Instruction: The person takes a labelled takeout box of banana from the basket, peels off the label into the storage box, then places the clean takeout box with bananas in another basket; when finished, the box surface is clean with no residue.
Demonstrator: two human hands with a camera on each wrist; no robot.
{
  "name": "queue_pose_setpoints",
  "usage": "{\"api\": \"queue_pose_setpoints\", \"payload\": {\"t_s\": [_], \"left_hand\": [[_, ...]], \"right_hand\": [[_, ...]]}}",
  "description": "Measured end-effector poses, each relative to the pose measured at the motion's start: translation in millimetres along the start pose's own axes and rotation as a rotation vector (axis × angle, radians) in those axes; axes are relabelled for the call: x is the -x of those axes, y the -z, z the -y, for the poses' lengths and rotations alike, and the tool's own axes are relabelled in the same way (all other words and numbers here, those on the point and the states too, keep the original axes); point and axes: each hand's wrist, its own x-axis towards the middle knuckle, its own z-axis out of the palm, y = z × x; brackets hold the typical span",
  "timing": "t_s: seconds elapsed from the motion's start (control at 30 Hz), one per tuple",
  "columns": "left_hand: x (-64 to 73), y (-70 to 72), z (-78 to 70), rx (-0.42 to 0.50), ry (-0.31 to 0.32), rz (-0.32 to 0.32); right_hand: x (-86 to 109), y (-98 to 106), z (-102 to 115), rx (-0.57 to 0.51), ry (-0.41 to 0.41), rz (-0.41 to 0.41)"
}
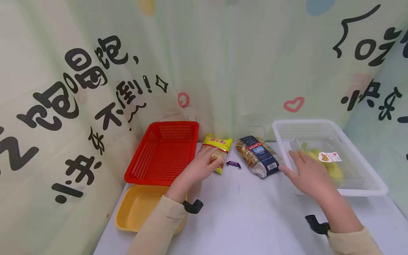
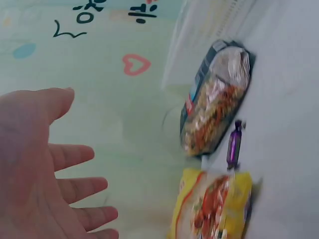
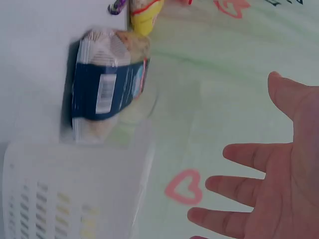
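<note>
My left hand (image 1: pixel 200 167) is held over the near left side of a yellow-topped food packet (image 1: pixel 223 143), hiding part of it. In the left wrist view its fingers are spread and nothing lies in the palm. My right hand (image 1: pixel 310 175) hangs over the left side of a white basket (image 1: pixel 302 122), fingers extended and spread. Inside that basket, bananas (image 1: pixel 334 171) sit in a clear plastic box with a label (image 1: pixel 329 157), partly covered by the hand. Between the hands lie a small purple-wrapped candy (image 1: pixel 233 164) and a clear and navy AGNESI pasta bag (image 1: pixel 259 156).
A red perforated basket (image 1: pixel 149 182) stands at the back left. In front of it is a yellow plastic bin (image 1: pixel 132 209), partly hidden by the left sleeve (image 1: pixel 159 226). A printed curtain (image 1: pixel 229 71) rises behind the white table (image 1: pixel 239 212).
</note>
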Motion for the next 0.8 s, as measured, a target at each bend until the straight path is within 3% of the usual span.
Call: {"api": "queue_pose_setpoints", "payload": {"t_s": [0.23,0.43,0.57,0.8], "left_hand": [[-30.1,-15.5,-35.9,0.156,0.009,0.068],[-50.9,-31.9,-60.3,0.232,-0.073,0.148],[-61.7,-43.5,-77.2,0.294,-0.114,0.179],[-76.2,-71.4,-106.4,0.418,-0.098,0.184]], "right_hand": [[7.5,14,-48,-0.053,-0.054,-0.001],[15.3,23,-85,-0.088,-0.106,0.035],[19.8,28,-102,-0.091,-0.148,0.061],[25.7,28,-124,-0.13,-0.227,0.063]]}}
